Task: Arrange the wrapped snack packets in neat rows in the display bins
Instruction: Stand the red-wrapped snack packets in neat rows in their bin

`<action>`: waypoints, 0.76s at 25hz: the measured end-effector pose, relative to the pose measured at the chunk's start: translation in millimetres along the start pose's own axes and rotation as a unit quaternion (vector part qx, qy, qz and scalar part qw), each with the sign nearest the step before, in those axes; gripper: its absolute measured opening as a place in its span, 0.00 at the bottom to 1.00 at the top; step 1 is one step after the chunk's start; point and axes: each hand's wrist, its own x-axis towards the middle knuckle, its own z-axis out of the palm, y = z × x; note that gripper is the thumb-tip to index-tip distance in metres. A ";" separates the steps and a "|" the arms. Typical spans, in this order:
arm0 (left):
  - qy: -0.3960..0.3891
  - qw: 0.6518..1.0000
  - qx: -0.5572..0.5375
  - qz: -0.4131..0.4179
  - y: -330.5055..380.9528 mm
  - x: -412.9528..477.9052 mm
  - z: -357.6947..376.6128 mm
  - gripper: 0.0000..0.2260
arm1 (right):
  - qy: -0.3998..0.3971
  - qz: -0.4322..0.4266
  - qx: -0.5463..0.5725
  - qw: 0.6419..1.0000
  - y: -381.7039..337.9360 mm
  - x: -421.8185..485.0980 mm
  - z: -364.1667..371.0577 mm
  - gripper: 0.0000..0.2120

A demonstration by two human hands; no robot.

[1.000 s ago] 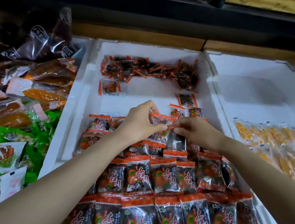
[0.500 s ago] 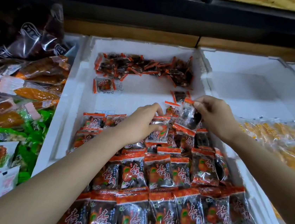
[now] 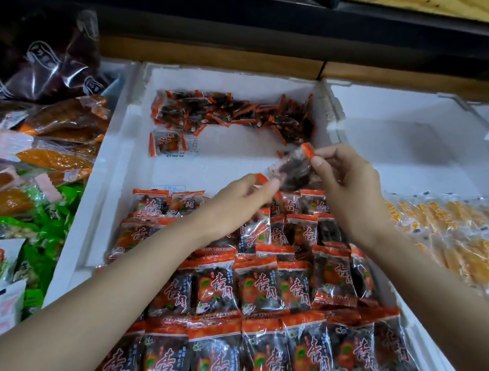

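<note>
Head camera looks down on my two bare hands over a white foam bin [image 3: 108,169]. Between them I hold one snack packet [image 3: 292,172], clear with a dark filling and orange ends, tilted so one end points up and away from me. My left hand [image 3: 235,205] pinches its lower orange end between thumb and fingertips, the other fingers curled under. My right hand [image 3: 352,188] pinches the upper orange end between thumb and forefinger, the remaining fingers bent loosely below. The packet hangs in the air above the bare white floor of the bin, just past the far edge of the rows of packets [image 3: 253,308], which overlap like tiles and fill the near half. At the far wall lies a loose pile of packets [image 3: 233,114], and one single packet [image 3: 170,143] lies flat just in front of it. To the right, a second foam bin [image 3: 398,111] holds yellow packets [image 3: 460,234] at its near side. To the left lie green and orange packets [image 3: 21,205], jumbled together.
</note>
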 end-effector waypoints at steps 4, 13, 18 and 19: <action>0.024 0.940 -0.338 -0.046 9.7 -0.3 5.3 0.11 | -0.080 -0.208 -0.091 0.971 -1.6 -26.6 -0.3 0.06; 0.051 0.992 0.040 0.107 7.8 -2.7 6.0 0.21 | -0.225 0.009 -0.064 0.972 6.3 -13.1 -10.2 0.13; 0.019 0.908 0.412 0.077 -15.0 -1.2 -1.9 0.32 | -0.122 0.030 -0.162 0.979 26.6 20.8 -13.9 0.04; -0.004 0.891 0.450 0.063 -18.2 -1.1 -2.1 0.34 | -0.141 0.038 -0.184 0.972 31.5 25.7 -9.8 0.03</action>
